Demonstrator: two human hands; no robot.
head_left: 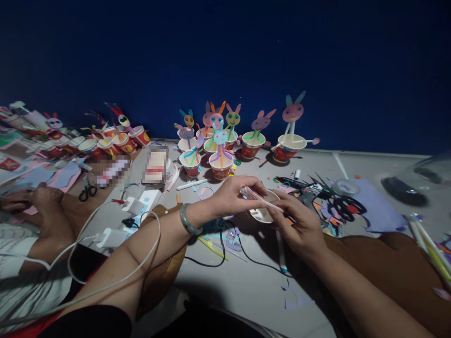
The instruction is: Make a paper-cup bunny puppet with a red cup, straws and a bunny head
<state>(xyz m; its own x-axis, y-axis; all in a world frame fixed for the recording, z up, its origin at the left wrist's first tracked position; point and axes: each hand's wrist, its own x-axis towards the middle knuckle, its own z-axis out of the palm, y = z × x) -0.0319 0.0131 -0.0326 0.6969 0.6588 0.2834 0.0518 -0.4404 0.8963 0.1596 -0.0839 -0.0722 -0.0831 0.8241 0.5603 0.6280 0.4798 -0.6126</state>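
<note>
Left hand and right hand pinch one strip.
I count one cup beneath, two white plugs, one cable crossing left forearm.

A smooth, rounded grey-green bangle circles the left wrist; plain black cloth, probably clothing though too dark to be sure, shows along the lower edge.

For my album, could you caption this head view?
Left hand and right hand hold a pinkish strip before cups topped with eared faces.
</note>
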